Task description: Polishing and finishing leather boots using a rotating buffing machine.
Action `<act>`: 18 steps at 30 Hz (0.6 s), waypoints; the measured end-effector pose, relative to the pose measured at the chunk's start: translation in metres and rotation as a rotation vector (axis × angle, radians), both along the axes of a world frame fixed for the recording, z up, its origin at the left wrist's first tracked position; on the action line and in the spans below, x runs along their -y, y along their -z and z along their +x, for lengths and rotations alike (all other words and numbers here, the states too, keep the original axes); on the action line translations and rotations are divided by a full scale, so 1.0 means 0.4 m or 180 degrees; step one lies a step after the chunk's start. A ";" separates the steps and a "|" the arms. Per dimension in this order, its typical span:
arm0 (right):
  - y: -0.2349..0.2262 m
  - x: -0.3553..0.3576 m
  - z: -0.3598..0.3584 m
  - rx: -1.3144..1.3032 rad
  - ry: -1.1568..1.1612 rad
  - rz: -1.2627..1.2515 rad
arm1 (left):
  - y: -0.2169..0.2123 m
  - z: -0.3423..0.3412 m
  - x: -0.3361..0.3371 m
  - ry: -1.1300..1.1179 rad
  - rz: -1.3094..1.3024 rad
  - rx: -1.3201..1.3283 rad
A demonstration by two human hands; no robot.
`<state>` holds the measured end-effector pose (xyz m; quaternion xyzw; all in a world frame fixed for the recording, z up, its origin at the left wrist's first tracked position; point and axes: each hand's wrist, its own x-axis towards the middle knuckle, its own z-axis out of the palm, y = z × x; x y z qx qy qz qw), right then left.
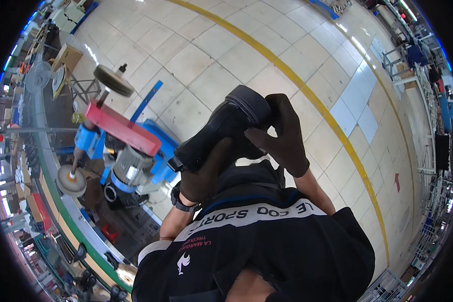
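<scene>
Holding a black boot (201, 135) mid-scene, the gloved left hand (206, 168) clasps its near side, the gloved right hand (288, 138) its far end; probably light, pliable mid-length, best gripped at the firmer ends.

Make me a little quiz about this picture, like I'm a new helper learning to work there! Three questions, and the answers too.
1. True or false: the black shoe is lying on the floor.
2. Pick one: what colour is the long curved line on the floor? A) green B) yellow C) purple
3. Fill in the blank: the watch is on the person's ____ wrist.

Key:
1. False: the gloved left hand and right hand hold it up.
2. B
3. left
</scene>
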<state>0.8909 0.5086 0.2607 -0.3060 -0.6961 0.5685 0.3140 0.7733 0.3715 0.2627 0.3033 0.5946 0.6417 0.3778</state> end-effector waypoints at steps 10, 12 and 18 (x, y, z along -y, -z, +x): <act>0.009 -0.311 -0.370 0.0008 -0.0320 -0.0247 | 0.007 -0.352 -0.292 -0.0255 0.0159 0.0557; 0.007 -0.388 -0.458 0.0120 -0.0384 -0.0170 | 0.013 -0.427 -0.364 -0.0426 0.0195 0.0453; -0.001 -0.622 -0.762 0.0451 -0.0854 0.0134 | 0.017 -0.650 -0.556 -0.1146 -0.0056 0.0825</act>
